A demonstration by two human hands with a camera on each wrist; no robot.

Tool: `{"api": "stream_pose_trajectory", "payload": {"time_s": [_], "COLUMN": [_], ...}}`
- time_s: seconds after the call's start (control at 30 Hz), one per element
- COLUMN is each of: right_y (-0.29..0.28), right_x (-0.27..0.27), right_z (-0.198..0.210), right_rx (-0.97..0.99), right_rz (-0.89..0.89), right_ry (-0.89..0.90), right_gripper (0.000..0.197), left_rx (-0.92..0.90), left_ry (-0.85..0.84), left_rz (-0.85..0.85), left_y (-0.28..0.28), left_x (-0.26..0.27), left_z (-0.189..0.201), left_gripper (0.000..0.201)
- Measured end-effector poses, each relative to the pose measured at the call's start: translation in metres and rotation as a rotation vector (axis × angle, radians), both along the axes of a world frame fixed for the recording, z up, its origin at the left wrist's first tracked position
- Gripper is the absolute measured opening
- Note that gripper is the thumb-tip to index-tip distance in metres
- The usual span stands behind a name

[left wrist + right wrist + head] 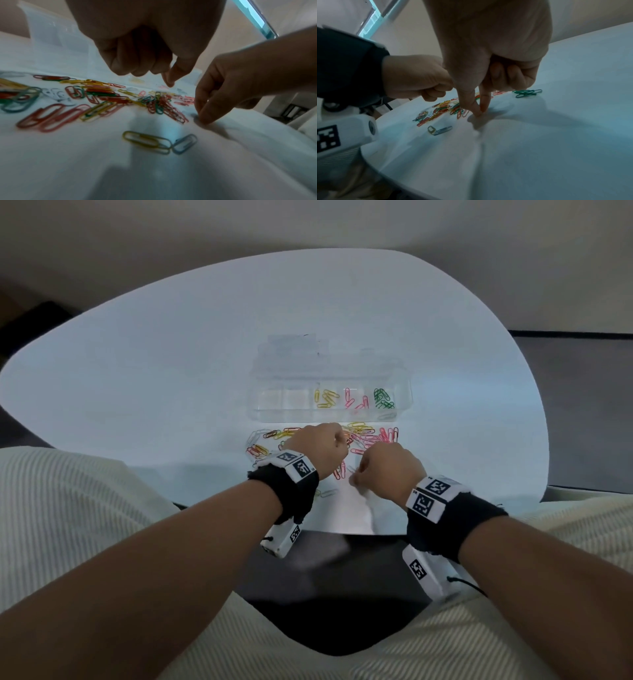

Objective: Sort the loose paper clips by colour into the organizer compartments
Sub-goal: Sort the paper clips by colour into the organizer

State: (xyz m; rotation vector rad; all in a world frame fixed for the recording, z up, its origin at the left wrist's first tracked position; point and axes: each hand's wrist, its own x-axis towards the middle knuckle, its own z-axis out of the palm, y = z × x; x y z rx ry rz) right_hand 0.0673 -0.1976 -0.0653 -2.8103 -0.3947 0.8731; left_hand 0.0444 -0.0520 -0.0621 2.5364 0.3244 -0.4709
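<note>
A clear organizer stands mid-table with yellow clips, pink clips and green clips in separate compartments. Loose mixed clips lie in a pile just in front of it. My left hand hovers over the pile as a fist, one fingertip pointing down; I see nothing in it. My right hand pinches thumb and index finger together on the tabletop at the pile's near edge, where a pale clip lies; its other fingers are curled.
A yellow clip and a blue clip lie apart from the pile, nearer to me. The organizer's clear lid is folded back behind it. The white table's front edge is just below my wrists.
</note>
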Motion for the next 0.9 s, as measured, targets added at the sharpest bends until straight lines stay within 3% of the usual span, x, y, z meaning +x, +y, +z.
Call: {"api": "stream_pose_trajectory", "payload": {"time_s": [0.1, 0.27, 0.43, 0.6, 0.77, 0.9], "right_y": [-0.001, -0.007, -0.015, -0.019, -0.015, -0.012], "right_x": [0.000, -0.002, 0.007, 0.016, 0.016, 0.013], "right_z": [0.001, 0.005, 0.008, 0.011, 0.019, 0.021], "right_rx": [-0.091, -0.125, 0.031, 0.182, 0.272, 0.343], "right_rz": [0.038, 0.078, -0.098, -0.221, -0.264, -0.238], "right_ry": [-0.045, -0.075, 0.009, 0.087, 0.133, 0.161], "right_gripper": [0.031, 0.027, 0.021, 0.031, 0.035, 0.024], "left_rx": [0.091, 0.168, 0.181, 0.177, 0.166, 0.105], "left_ry": [-0.007, 0.036, 0.039, 0.009, -0.022, -0.024], "left_rz": [-0.007, -0.011, -0.022, -0.034, -0.006, 0.030], "left_y": [0.000, -0.001, -0.004, 0.001, 0.008, 0.011], "left_x": [0.001, 0.003, 0.007, 0.010, 0.007, 0.006], "left_z": [-0.001, 0.000, 0.002, 0.002, 0.004, 0.005], "left_gripper": [0.014, 0.017, 0.021, 0.023, 0.024, 0.023]}}
